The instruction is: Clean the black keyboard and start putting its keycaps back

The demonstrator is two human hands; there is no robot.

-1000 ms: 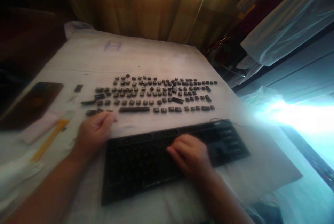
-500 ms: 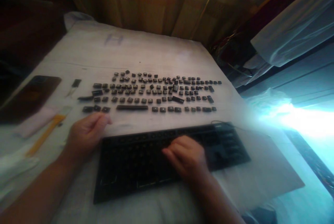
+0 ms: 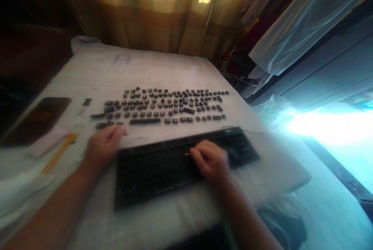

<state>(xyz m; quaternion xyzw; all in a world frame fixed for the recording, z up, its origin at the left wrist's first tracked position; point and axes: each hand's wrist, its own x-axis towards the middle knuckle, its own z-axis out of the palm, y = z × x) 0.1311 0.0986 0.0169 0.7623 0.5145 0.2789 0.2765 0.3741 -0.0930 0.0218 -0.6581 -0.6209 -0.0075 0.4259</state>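
Observation:
A black keyboard base (image 3: 157, 191), its keycaps off, lies slanted on the white-covered table. My right hand (image 3: 211, 160) is closed in a pinch over its middle. From the fingertips pokes a thin stick with a pale tip, which looks like a cotton swab (image 3: 188, 154). Beside the base's upper left corner my left hand (image 3: 103, 147) is curled into a fist; whatever may be inside it is hidden. Loose black keycaps (image 3: 175, 120) lie in rows beyond the keyboard, with the long space bar (image 3: 145, 121) in the nearest row. The left fist partly covers the row's left end.
At the left lie a dark phone (image 3: 37, 120), a pinkish folded cloth (image 3: 48, 141), a yellow-handled tool (image 3: 60, 153), a small black-ended piece (image 3: 87, 102) and a white cloth (image 3: 23, 191). A thin cable (image 3: 250, 131) runs off the keyboard's far right. Curtains (image 3: 131, 13) hang behind the table.
The camera view has shifted, so the table sits further left and its far side lower. Both hands stay closed by the keyboard. The pale tip now shows at my right fingertips.

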